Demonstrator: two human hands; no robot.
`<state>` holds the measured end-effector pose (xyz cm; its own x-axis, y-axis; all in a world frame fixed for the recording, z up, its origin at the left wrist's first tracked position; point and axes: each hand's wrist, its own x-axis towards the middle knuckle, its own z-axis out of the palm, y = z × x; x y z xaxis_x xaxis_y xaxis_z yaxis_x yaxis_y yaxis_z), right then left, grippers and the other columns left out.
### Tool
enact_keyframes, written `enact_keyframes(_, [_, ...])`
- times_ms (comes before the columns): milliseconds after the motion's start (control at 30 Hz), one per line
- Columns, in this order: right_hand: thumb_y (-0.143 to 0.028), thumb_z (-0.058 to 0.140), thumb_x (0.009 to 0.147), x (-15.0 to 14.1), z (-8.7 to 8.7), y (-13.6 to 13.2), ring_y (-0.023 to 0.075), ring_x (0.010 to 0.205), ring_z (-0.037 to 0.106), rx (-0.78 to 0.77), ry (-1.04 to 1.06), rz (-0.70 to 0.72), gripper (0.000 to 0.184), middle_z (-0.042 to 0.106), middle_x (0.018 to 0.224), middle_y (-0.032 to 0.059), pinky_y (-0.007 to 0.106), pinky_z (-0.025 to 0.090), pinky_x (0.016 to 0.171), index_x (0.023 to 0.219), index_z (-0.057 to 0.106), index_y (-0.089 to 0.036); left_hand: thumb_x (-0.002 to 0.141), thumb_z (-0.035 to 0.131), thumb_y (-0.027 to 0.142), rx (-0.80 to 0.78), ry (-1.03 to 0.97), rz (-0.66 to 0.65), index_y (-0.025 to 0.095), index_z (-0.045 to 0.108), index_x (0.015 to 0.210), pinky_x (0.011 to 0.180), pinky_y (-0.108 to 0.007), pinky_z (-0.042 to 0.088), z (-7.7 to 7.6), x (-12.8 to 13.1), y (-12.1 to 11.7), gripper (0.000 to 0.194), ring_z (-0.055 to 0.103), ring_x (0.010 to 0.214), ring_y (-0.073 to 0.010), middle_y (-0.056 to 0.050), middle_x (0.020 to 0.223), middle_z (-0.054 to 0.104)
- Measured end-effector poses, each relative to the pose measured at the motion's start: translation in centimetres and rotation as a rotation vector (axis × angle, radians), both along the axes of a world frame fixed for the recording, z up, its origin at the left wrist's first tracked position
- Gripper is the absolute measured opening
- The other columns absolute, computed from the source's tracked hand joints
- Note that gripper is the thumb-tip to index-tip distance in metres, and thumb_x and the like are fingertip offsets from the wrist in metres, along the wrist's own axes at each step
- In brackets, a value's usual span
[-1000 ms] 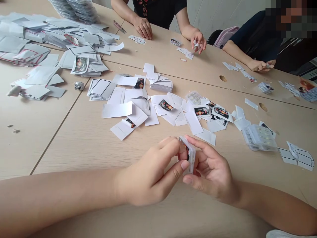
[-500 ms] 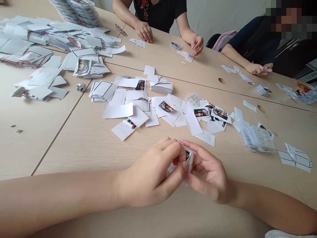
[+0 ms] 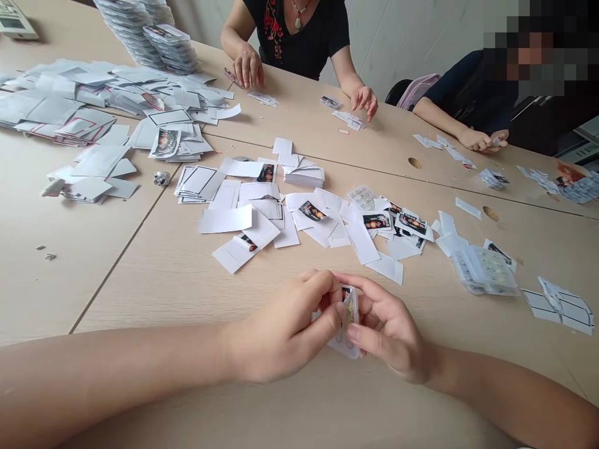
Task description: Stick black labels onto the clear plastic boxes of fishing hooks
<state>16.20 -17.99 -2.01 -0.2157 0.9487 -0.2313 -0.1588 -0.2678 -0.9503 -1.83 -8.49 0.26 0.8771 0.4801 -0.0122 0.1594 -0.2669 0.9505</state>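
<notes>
Tabletop [image 3: 173,293] below, left hand [image 3: 290,330] and right hand [image 3: 393,330] curl round a case [image 3: 340,345].

Clear plastic box [image 3: 347,345], one, in right hand [image 3: 390,327]; left hand [image 3: 292,330] touching it. Table [image 3: 163,299]: scattered white papers [image 3: 225,220], stacked boxes [image 3: 175,53].

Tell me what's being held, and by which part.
A small clear plastic box, by its right edge in the right hand; the left hand's exact hold is unclear.
</notes>
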Motion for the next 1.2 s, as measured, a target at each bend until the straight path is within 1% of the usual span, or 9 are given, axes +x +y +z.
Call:
enact_keyframes(200, [-0.016,0.060,0.087,0.2,-0.3,0.1,0.0070,0.067,0.051,-0.020,0.071,0.018,0.051,0.063,0.093,0.0024,0.017,0.042,0.056,0.134,0.041,-0.025,0.091,0.040,0.031,-0.035,0.030,-0.016,0.019,0.039,0.079,0.058,-0.025,0.039,-0.1,0.0,0.1,0.017,0.043,0.068,-0.0127,-0.001,0.077,0.048])
enact_keyframes(333, [-0.020,0.061,0.085,0.4,-0.4,0.0,0.0058,0.062,0.048,-0.028,0.128,0.052,0.045,0.058,0.084,-0.0005,0.017,0.041,0.055,0.127,0.044,-0.023,0.092,0.038,0.030,-0.122,0.037,-0.022,0.019,0.038,0.078,0.056,-0.024,0.037,0.2,0.0,-0.2,0.018,0.039,0.063,-0.0110,0.002,0.072,0.044])
enact_keyframes(500, [-0.029,0.063,0.082,0.6,-0.7,0.1,0.0062,0.057,0.047,-0.028,0.135,0.102,0.046,0.054,0.080,-0.0017,0.018,0.040,0.051,0.121,0.040,-0.022,0.092,0.038,0.029,-0.130,-0.001,-0.026,0.019,0.038,0.077,0.058,-0.024,0.036,0.4,0.1,-0.3,0.019,0.038,0.064,-0.0109,0.002,0.073,0.043])
enact_keyframes(667, [-0.027,0.062,0.084,0.9,-0.9,0.4,0.0056,0.051,0.048,-0.015,0.183,0.128,0.046,0.053,0.071,-0.0058,0.017,0.042,0.048,0.120,0.034,-0.024,0.094,0.035,0.033,-0.279,0.021,-0.060,0.019,0.036,0.077,0.057,-0.024,0.035,0.1,0.3,0.0,0.022,0.036,0.064,-0.0112,0.002,0.072,0.039])
enact_keyframes(733, [-0.025,0.061,0.086,0.9,-0.9,0.4,0.0049,0.053,0.050,-0.020,0.201,0.128,0.043,0.054,0.073,-0.0060,0.016,0.043,0.049,0.119,0.034,-0.025,0.094,0.034,0.033,-0.262,0.009,-0.050,0.019,0.036,0.078,0.057,-0.024,0.035,0.0,0.3,0.0,0.021,0.037,0.064,-0.0112,0.002,0.072,0.040])
enact_keyframes(833, [-0.023,0.060,0.087,0.8,-0.9,0.4,0.0053,0.057,0.053,-0.029,0.210,0.134,0.042,0.056,0.078,-0.0048,0.017,0.046,0.051,0.119,0.034,-0.025,0.093,0.037,0.030,-0.142,0.009,-0.014,0.019,0.038,0.078,0.055,-0.023,0.034,0.0,0.3,0.0,0.019,0.036,0.062,-0.0108,0.002,0.071,0.041])
enact_keyframes(900, [-0.021,0.060,0.087,0.7,-0.8,0.3,0.0062,0.060,0.055,-0.029,0.205,0.127,0.043,0.058,0.078,-0.0044,0.019,0.048,0.054,0.121,0.033,-0.025,0.093,0.037,0.029,-0.100,0.007,-0.001,0.019,0.038,0.077,0.054,-0.022,0.033,0.1,0.3,0.0,0.019,0.037,0.061,-0.0103,0.002,0.070,0.042])
enact_keyframes(1067, [-0.019,0.063,0.087,0.2,-0.8,0.1,0.0078,0.063,0.058,-0.046,0.212,0.084,0.048,0.058,0.078,-0.0049,0.022,0.048,0.058,0.121,0.029,-0.026,0.097,0.031,0.040,-0.177,-0.004,0.008,0.019,0.035,0.077,0.053,-0.023,0.034,0.1,0.2,0.3,0.029,0.039,0.060,-0.0102,0.002,0.069,0.043])
enact_keyframes(1200, [-0.021,0.065,0.086,-0.2,-0.8,-0.1,0.0086,0.064,0.058,-0.082,0.197,0.096,0.051,0.058,0.076,-0.0052,0.024,0.048,0.060,0.121,0.028,-0.027,0.095,0.035,0.048,-0.100,0.124,0.036,0.018,0.042,0.081,0.054,-0.024,0.033,0.0,0.1,0.4,0.035,0.040,0.062,-0.0108,0.001,0.073,0.046])
